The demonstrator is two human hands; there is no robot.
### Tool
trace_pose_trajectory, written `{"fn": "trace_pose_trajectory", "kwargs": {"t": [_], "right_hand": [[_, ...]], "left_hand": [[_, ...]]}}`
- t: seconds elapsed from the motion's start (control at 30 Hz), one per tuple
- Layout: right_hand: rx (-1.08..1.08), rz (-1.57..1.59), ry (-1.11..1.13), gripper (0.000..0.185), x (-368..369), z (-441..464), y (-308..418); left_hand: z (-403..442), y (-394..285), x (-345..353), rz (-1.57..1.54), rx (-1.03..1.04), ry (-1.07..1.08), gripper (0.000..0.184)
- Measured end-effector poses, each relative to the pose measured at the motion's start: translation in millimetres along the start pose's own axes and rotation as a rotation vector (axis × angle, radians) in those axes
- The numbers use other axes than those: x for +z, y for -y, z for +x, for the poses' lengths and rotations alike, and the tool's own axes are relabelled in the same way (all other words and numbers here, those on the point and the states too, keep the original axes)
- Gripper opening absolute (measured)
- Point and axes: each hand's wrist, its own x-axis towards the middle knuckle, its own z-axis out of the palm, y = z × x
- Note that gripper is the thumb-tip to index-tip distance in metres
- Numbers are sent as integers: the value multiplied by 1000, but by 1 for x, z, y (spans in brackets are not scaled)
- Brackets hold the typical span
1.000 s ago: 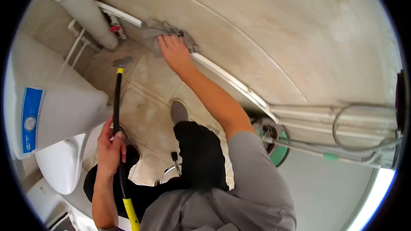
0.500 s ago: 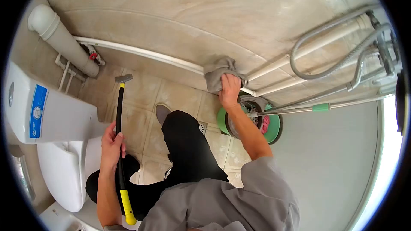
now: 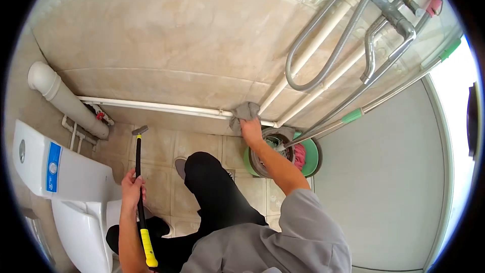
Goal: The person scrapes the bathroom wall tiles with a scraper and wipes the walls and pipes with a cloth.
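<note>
My left hand (image 3: 132,190) is closed around the black shaft of a long-handled hammer (image 3: 139,159). Its small grey head points away from me towards the wall, and the yellow grip lies near my forearm. Out in front, my right hand (image 3: 251,130) grips a bunched grey cloth (image 3: 246,111). The cloth lies over the white pipe (image 3: 172,107) that runs low along the tiled wall, close to where other pipes branch upward. My fingertips are partly hidden by the cloth.
A white toilet (image 3: 81,182) stands on the left, beside a thick white drainpipe (image 3: 70,98). Below my right forearm are green buckets (image 3: 314,157) with mop handles leaning out. A metal shower hose (image 3: 333,60) and tap (image 3: 391,17) hang on the wall at upper right.
My view has tilted up, showing more wall and tap. The grey cloth now sits lower and closer about the pipe. My left hand still holds the hammer.
</note>
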Motion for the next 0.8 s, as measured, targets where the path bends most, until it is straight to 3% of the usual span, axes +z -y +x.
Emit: {"fn": "trace_pose_trajectory", "kwargs": {"t": [0.07, 0.13, 0.17, 0.2, 0.27, 0.37, 0.53, 0.67, 0.73, 0.8], "right_hand": [[281, 82, 131, 37, -5, 4, 11], [475, 408, -37, 51, -7, -1, 24], [558, 637, -98, 52, 8, -12, 23], [727, 1172, -34, 50, -33, 6, 21], [902, 1232, -90, 44, -31, 25, 49], [793, 1314, -77, 40, -20, 59, 48], [580, 1523, 10, 40, -71, 140, 125], [398, 1482, 103, 38, -83, 169, 202], [244, 1443, 126, 35, -85, 172, 249], [245, 1472, 184, 39, -79, 166, 279]], "left_hand": [[-8, -3, -6, -7, 25, 69, 52], [-19, 5, -20, 0, 93, 108, 53], [-20, -5, -26, 101, 207, 173, 54], [-23, -22, -42, 206, 310, 218, 54], [-59, -51, -71, 509, 278, 216, 56], [-100, -79, -82, 755, 378, 105, 56], [-141, -24, -139, 870, 541, 69, 42], [-204, -37, -154, 1036, 226, 75, 46], [-215, -2, -169, 1081, 224, -25, 45], [-224, 28, -178, 1122, 134, -45, 42]]}}
